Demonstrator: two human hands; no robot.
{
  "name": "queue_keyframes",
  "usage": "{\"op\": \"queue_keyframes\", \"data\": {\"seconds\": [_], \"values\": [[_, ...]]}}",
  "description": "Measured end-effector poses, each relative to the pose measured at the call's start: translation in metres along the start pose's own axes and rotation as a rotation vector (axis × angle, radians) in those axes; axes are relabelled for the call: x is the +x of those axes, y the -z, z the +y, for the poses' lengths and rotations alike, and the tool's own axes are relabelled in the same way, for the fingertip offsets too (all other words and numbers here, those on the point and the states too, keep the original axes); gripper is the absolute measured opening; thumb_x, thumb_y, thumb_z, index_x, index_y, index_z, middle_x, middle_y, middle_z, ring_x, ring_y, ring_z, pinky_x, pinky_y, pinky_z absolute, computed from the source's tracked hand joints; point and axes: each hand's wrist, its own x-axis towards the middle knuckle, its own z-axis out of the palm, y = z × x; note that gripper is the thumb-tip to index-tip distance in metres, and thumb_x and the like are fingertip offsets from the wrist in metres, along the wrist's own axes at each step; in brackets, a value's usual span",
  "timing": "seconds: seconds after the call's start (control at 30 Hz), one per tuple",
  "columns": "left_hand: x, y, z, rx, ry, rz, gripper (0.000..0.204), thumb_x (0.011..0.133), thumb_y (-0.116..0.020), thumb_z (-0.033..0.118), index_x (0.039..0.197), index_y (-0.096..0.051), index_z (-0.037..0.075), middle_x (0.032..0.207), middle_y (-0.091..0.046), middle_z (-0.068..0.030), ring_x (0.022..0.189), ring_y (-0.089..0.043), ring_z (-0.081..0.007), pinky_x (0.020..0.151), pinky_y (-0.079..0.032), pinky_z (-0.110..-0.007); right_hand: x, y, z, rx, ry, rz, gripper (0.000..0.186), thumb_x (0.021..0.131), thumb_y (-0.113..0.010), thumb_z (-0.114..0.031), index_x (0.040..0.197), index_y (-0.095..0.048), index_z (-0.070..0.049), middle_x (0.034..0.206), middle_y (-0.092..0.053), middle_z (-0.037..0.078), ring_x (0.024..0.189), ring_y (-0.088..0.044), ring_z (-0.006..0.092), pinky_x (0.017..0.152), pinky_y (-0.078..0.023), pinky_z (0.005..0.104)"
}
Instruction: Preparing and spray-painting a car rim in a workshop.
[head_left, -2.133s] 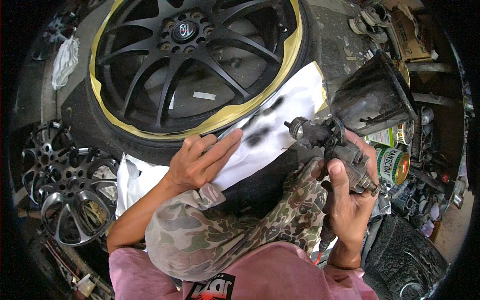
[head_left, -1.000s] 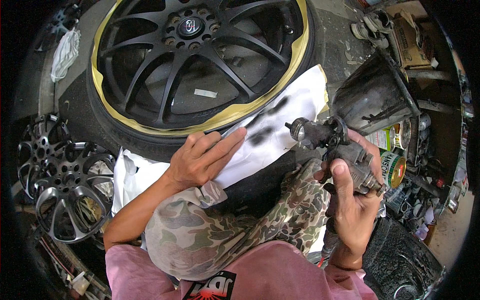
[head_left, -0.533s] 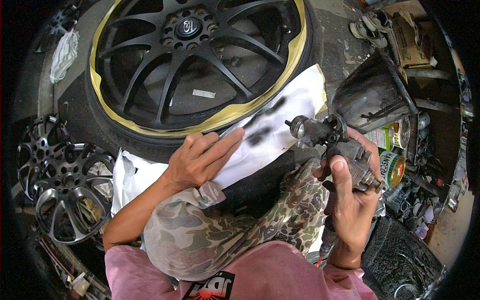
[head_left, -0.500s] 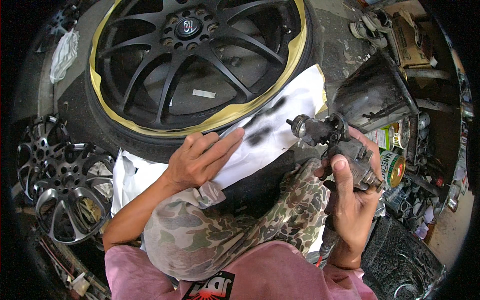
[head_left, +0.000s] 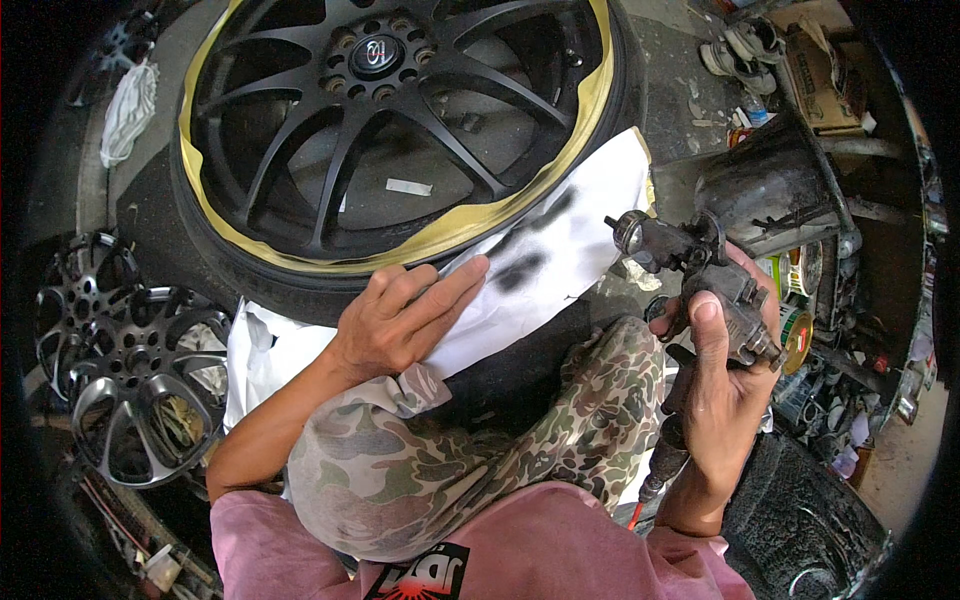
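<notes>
A black multi-spoke wheel (head_left: 345, 150) in its tire lies flat in front of me, with yellow masking tape (head_left: 440, 240) around the rim. White paper (head_left: 570, 250) with black paint smudges lies along the tire's near side. My left hand (head_left: 405, 320) rests on the paper beside the tire, fingertips stretched out over it and holding nothing. My right hand (head_left: 715, 350) grips a paint-stained spray gun (head_left: 715, 285), its nozzle toward the paper and apart from it. A dark cup (head_left: 770, 190) appears attached to the gun. A hose fitting (head_left: 660, 465) hangs below the grip.
Several other wheels (head_left: 145, 370) lie at the left, near a white cloth (head_left: 130, 110). Paint cans (head_left: 797, 335) stand behind my right hand. Shoes (head_left: 745, 55) and a cardboard box (head_left: 825, 80) are at the far right. My camouflage-clad knees are close below the paper.
My right hand has moved the spray gun and its cup slightly to the right, away from the paper, and the cup's angle has changed. My left hand has stayed in place.
</notes>
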Motion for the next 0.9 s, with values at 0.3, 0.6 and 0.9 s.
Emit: {"op": "queue_keyframes", "data": {"seconds": [0.3, 0.6, 0.9], "values": [[0.001, 0.001, 0.001, -0.001, 0.010, -0.001, 0.027, 0.088, -0.067, 0.014, 0.112, -0.076, 0.005, 0.133, -0.065, -0.0014, 0.095, -0.054, -0.0162, 0.077, -0.043, -0.028, -0.006, 0.004, -0.001, 0.070, -0.094, -0.067, 0.038, 0.097, -0.068, -0.011, 0.129, -0.056, 0.004, 0.094, -0.066, 0.007, 0.075, -0.062, 0.0111, 0.070, -0.052, 0.0243], [0.002, -0.001, 0.001, 0.020, 0.005, 0.025, 0.030, 0.084, -0.066, 0.014, 0.111, -0.077, 0.007, 0.132, -0.066, 0.0001, 0.092, -0.053, -0.0157, 0.074, -0.043, -0.027, -0.016, 0.004, -0.003, 0.084, -0.134, -0.156, 0.039, 0.096, -0.069, -0.012, 0.130, -0.056, 0.004, 0.103, -0.066, 0.008, 0.079, -0.063, 0.0105, 0.074, -0.054, 0.0254], [0.002, -0.001, 0.001, 0.012, 0.015, 0.031, 0.033, 0.079, -0.065, 0.013, 0.110, -0.077, 0.008, 0.129, -0.068, 0.0006, 0.088, -0.053, -0.0152, 0.072, -0.042, -0.027, -0.016, 0.002, -0.002, 0.112, -0.128, -0.132, 0.040, 0.096, -0.069, -0.012, 0.131, -0.056, 0.004, 0.101, -0.067, 0.008, 0.079, -0.063, 0.0103, 0.073, -0.053, 0.0246]]}}
